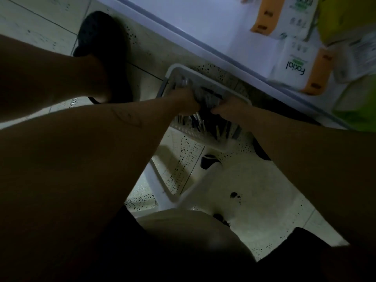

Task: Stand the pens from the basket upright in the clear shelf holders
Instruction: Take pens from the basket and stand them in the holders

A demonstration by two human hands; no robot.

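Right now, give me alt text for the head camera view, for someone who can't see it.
A person's left hand and right hand grip a bundle of dark pens inside a white plastic basket on speckled floor tiles. White-and-orange tissue packs sit on a shelf nearby.

Basket: white plastic, with a fine pattern of small holes along its wall. Pens: mostly black and dark grey, a few with paler grey barrels; finer markings are too blurred to read. Floor: cream tiles flecked with black speckles, divided by thin dark joint lines. Shoe: plain black. Shelf: pale white with a faint lilac cast. Tissue packs: white, each with an orange band and dark lettering under a small green mark. Packaging at the far edge: yellow-green. Shorts: black.
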